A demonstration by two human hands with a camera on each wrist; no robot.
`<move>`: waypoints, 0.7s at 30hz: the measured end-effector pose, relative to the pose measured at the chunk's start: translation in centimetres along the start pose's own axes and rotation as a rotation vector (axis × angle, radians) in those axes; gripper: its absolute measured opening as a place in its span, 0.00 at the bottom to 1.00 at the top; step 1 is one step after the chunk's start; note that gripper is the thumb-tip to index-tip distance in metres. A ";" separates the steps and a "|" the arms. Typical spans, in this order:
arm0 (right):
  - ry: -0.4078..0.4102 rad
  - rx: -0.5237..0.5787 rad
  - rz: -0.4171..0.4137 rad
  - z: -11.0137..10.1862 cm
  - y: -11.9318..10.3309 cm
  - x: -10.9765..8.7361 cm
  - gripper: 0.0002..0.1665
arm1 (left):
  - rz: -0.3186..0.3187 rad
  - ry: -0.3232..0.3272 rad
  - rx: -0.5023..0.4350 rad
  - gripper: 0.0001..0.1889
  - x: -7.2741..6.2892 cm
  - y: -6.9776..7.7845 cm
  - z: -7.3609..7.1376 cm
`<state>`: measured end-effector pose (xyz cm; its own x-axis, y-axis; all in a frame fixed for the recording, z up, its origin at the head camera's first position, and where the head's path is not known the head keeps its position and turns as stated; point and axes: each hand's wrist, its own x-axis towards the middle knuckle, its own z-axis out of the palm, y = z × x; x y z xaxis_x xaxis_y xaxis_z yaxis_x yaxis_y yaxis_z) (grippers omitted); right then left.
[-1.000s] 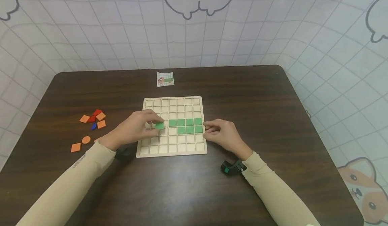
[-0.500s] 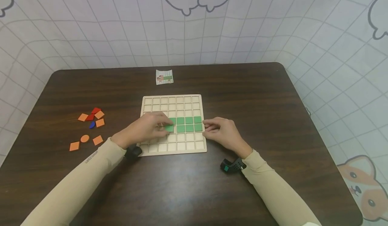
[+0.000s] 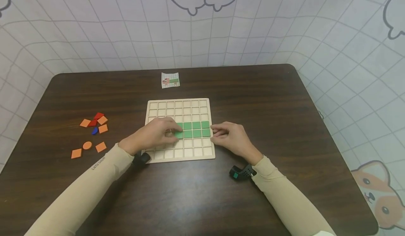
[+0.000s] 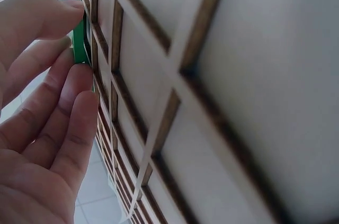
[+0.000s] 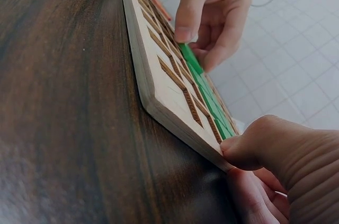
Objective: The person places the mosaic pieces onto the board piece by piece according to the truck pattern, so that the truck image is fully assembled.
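A pale wooden grid board (image 3: pixel 188 153) lies on the table, with two rows of green square tiles (image 3: pixel 197 125) set in its cells. My left hand (image 3: pixel 157 132) pinches a green square tile (image 3: pixel 179 135) at the left end of the nearer green row. In the right wrist view this tile (image 5: pixel 189 59) looks slightly raised at its left end. Thumb and fingers stand around the tile (image 4: pixel 79 38) in the left wrist view. At the board's right edge, my right hand (image 3: pixel 232 137) grips the rim between thumb and fingers.
Left of the board lie several loose pieces: orange squares (image 3: pixel 76 153), an orange disc (image 3: pixel 87 145), red pieces (image 3: pixel 98 115) and a blue piece (image 3: pixel 94 131). A small printed pattern card (image 3: pixel 170 80) lies behind the board on the dark wooden table (image 3: pixel 259 99).
My left hand has moved right across the board with the green tile, bringing it down beside the other green tiles in the nearer row. My right hand stays at the board's edge.
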<state>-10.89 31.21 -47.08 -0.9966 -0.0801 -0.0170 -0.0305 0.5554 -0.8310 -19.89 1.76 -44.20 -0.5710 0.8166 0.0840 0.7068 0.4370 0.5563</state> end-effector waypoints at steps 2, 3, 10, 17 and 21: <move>-0.001 0.002 0.002 0.0 -0.1 0.0 0.25 | -0.006 -0.003 0.004 0.14 0.0 0.0 0.0; -0.001 0.002 0.002 0.0 -0.1 0.0 0.25 | -0.010 -0.004 0.006 0.14 0.0 0.0 -0.1; 0.000 -0.006 0.003 0.1 0.0 0.1 0.25 | -0.027 -0.008 0.014 0.15 -0.1 -0.2 0.0; 0.001 0.002 0.008 0.0 0.0 0.0 0.25 | -0.053 -0.015 -0.007 0.14 -0.1 -0.2 0.1; -0.001 0.011 0.011 0.0 -0.1 0.1 0.25 | -0.052 -0.011 -0.010 0.14 -0.1 -0.2 0.1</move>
<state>-10.94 31.14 -47.07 -0.9969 -0.0747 -0.0267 -0.0186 0.5471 -0.8369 -19.94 1.68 -44.43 -0.6021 0.7971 0.0463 0.6721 0.4747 0.5683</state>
